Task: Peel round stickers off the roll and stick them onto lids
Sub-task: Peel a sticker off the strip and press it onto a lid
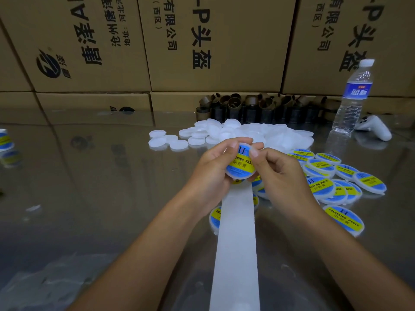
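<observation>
White stickered lid (239, 163) pinched between left hand (212, 170) and right hand (277, 170).

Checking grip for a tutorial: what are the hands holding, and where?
Both the left hand and right hand pinch one stickered lid by its rim.

Both thumbs hide the upper edge of the sticker (239, 163), the backing strip (235, 254) runs off the bottom edge, a labelled lid (5, 140) is cut by the left edge, and the box (213, 41) print is cropped on top.
</observation>
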The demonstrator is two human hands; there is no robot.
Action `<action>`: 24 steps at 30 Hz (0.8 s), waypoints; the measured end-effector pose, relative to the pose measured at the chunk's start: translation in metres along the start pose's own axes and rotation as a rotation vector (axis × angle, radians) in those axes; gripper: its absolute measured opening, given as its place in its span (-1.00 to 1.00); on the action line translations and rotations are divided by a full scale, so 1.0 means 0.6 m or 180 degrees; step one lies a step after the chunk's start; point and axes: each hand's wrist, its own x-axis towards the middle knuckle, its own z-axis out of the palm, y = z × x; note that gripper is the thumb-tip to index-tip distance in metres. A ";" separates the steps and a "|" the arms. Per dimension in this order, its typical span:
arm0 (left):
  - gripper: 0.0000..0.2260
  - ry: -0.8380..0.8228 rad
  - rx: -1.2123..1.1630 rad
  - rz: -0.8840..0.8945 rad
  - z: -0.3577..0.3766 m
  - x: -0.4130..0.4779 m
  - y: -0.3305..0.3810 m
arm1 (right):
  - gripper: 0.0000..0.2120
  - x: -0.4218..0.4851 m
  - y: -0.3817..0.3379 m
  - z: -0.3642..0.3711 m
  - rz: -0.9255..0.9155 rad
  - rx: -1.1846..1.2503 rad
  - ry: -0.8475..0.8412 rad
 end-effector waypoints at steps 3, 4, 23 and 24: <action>-0.75 0.0047 -0.0059 0.0061 0.000 0.001 0.000 | -0.81 -0.004 -0.006 0.002 0.0104 0.0180 -0.0200; -0.74 0.0065 -0.0068 0.0077 -0.001 0.002 0.000 | -0.85 -0.004 -0.005 0.002 0.0109 0.0163 -0.0252; -0.77 0.0390 0.0917 0.0120 -0.012 0.002 -0.009 | -0.94 0.002 0.005 -0.006 0.0001 -0.0020 0.0374; -0.79 0.0361 0.0922 0.0122 -0.012 0.001 -0.009 | -0.93 0.002 0.005 -0.006 0.0016 -0.0031 0.0401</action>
